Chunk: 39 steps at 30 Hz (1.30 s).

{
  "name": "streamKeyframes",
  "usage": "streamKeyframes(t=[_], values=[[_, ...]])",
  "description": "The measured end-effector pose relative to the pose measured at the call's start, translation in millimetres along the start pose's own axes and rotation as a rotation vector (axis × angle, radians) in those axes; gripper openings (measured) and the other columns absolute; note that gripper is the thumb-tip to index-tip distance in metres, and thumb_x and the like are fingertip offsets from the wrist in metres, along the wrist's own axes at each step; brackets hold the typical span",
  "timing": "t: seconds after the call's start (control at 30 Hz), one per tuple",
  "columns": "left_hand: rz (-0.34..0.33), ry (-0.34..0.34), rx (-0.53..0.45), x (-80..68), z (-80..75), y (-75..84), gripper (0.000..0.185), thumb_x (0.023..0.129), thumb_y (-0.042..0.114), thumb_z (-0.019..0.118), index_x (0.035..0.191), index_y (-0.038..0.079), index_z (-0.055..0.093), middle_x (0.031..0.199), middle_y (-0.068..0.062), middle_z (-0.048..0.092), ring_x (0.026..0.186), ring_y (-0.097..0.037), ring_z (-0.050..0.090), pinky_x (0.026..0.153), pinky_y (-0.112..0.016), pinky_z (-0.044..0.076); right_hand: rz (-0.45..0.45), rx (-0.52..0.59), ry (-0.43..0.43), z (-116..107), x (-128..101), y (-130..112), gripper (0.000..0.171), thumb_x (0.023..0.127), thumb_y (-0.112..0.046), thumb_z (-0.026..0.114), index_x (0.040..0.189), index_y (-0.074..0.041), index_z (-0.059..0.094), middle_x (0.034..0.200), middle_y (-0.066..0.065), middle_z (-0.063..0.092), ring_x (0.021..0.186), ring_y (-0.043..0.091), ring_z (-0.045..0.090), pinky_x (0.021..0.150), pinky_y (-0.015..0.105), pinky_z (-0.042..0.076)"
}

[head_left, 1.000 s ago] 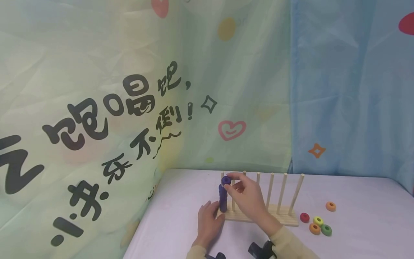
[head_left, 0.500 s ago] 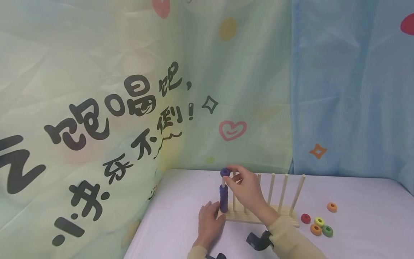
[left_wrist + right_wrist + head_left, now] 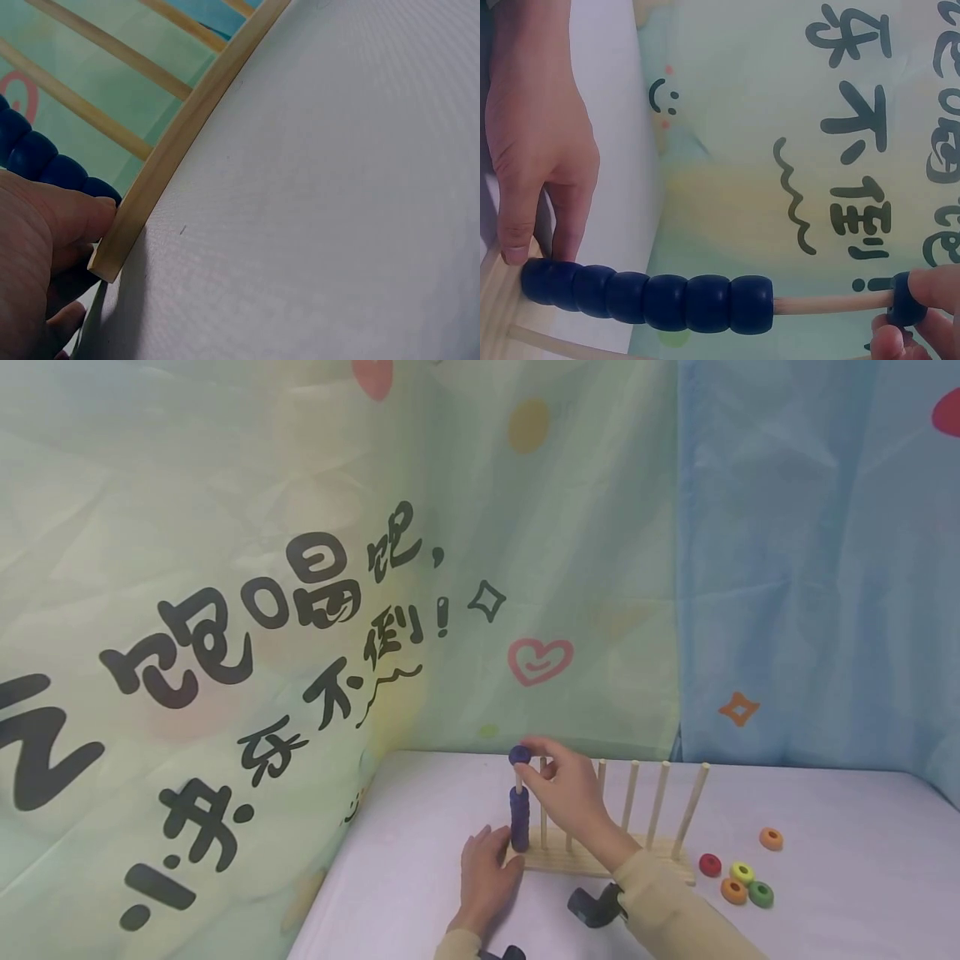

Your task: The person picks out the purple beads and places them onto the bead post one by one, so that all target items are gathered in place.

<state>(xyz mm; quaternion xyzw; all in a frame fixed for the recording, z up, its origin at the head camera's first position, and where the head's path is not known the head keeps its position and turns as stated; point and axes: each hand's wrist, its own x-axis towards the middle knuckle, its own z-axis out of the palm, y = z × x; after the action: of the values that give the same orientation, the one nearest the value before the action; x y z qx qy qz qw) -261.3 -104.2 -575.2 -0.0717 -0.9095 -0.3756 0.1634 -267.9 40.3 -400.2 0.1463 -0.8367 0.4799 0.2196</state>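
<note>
My right hand (image 3: 570,789) pinches a dark blue-purple ring bead (image 3: 904,298) between thumb and fingers at the top end of the leftmost peg (image 3: 832,303). Whether the peg tip has entered its hole is hidden. Lower on that peg sits a stack of several matching beads (image 3: 667,301), with bare wood between stack and held bead. My left hand (image 3: 483,872) grips the left end of the wooden peg rack's base (image 3: 169,146), thumb (image 3: 94,217) against it beside the lowest bead. Its other fingers are partly hidden behind the base.
Several bare pegs (image 3: 656,810) rise from the rack to the right. Loose beads lie right of it: red (image 3: 709,865), yellow (image 3: 742,872), green (image 3: 761,894), and two orange ones (image 3: 733,891). A printed curtain (image 3: 600,568) hangs behind the white table (image 3: 405,827).
My right hand has lifted the bead from beside the stack up to the top of the leftmost peg, and the bead has turned over it. My left hand stays on the base.
</note>
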Motion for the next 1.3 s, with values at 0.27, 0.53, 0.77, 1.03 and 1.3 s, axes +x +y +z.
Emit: streamKeyframes(t=[0.27,0.53,0.77,1.03,1.3], values=[[-0.018,-0.016,0.001,-0.4,-0.8,0.0,0.043,0.076,0.025,0.064,0.118,0.014,0.059,0.119,0.001,0.06,0.124,-0.026,0.042,0.109,-0.047,0.017,-0.015,-0.031,-0.007,3,2,2,0.03,0.077,-0.026,0.071,0.106,-0.022,0.064,0.088,-0.011,0.065,0.044,0.007,0.043,0.035,0.022,0.033],[-0.007,-0.011,0.004,-0.3,0.4,-1.0,0.042,0.077,0.024,0.064,0.117,0.014,0.06,0.119,0.0,0.06,0.123,-0.027,0.042,0.109,-0.048,0.018,0.02,-0.018,-0.011,1,-5,1,0.036,0.077,-0.023,0.071,0.112,-0.02,0.061,0.102,-0.003,0.064,0.053,0.008,0.049,0.042,0.021,0.04],[-0.011,-0.005,0.001,0.3,-0.3,0.7,0.041,0.076,0.023,0.065,0.116,0.015,0.061,0.117,0.001,0.061,0.123,-0.028,0.043,0.108,-0.049,0.018,-0.053,0.071,0.063,-3,-24,5,0.033,0.077,-0.014,0.071,0.109,-0.02,0.062,0.114,-0.008,0.059,0.066,0.008,0.059,0.047,0.021,0.048],[-0.006,-0.001,0.01,1.0,0.9,0.6,0.04,0.076,0.023,0.065,0.115,0.017,0.061,0.117,0.002,0.061,0.123,-0.028,0.043,0.109,-0.049,0.018,-0.129,0.069,0.147,-10,-39,13,0.03,0.076,-0.005,0.069,0.105,-0.011,0.064,0.116,-0.001,0.06,0.068,0.008,0.063,0.051,0.021,0.051],[0.005,0.0,0.017,0.1,1.5,-2.2,0.04,0.076,0.024,0.066,0.115,0.017,0.061,0.118,0.001,0.061,0.123,-0.028,0.043,0.109,-0.05,0.018,-0.077,0.074,0.138,-18,-49,17,0.031,0.074,-0.004,0.071,0.102,-0.014,0.064,0.105,-0.005,0.062,0.065,0.008,0.06,0.052,0.023,0.052]])
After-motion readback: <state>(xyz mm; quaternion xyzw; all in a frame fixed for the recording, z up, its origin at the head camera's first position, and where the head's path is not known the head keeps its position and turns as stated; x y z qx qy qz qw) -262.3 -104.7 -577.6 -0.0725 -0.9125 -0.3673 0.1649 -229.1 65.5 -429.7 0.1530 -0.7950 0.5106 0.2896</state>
